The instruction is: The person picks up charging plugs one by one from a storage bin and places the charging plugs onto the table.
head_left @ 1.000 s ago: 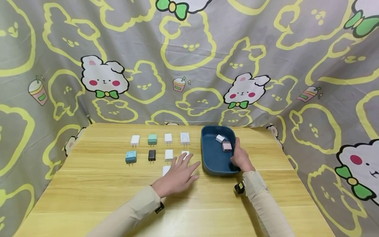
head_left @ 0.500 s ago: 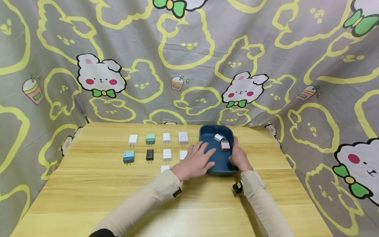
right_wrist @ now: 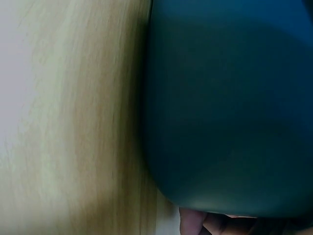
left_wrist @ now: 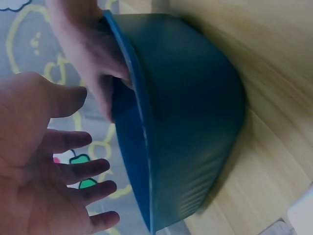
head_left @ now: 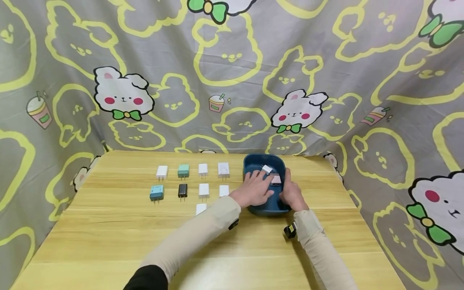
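Observation:
A dark blue plastic basin (head_left: pixel 270 212) sits at the right of the table, holding a white plug charger (head_left: pixel 267 169) and a pink one (head_left: pixel 276 179). My left hand (head_left: pixel 252 189) hovers over the basin's left side, fingers spread and nothing in them; the left wrist view shows its bare palm (left_wrist: pixel 29 156) near the rim. With my right hand (head_left: pixel 293 195) I grip the basin's right wall. In the right wrist view, the basin's outer side (right_wrist: pixel 230 107) fills most of the picture, and only a few right-hand fingers (right_wrist: pixel 192 221) show at the bottom.
Left of the basin, plug chargers lie in rows on the wooden table (head_left: pixel 108 225): several white ones (head_left: pixel 204 190), a green one (head_left: pixel 183 170), a teal one (head_left: pixel 157 192) and a black one (head_left: pixel 183 190). A patterned curtain (head_left: pixel 232 96) hangs behind and at both sides.
My left hand has moved right, from above the white chargers to over the basin. My right hand keeps its grip on the basin's wall.

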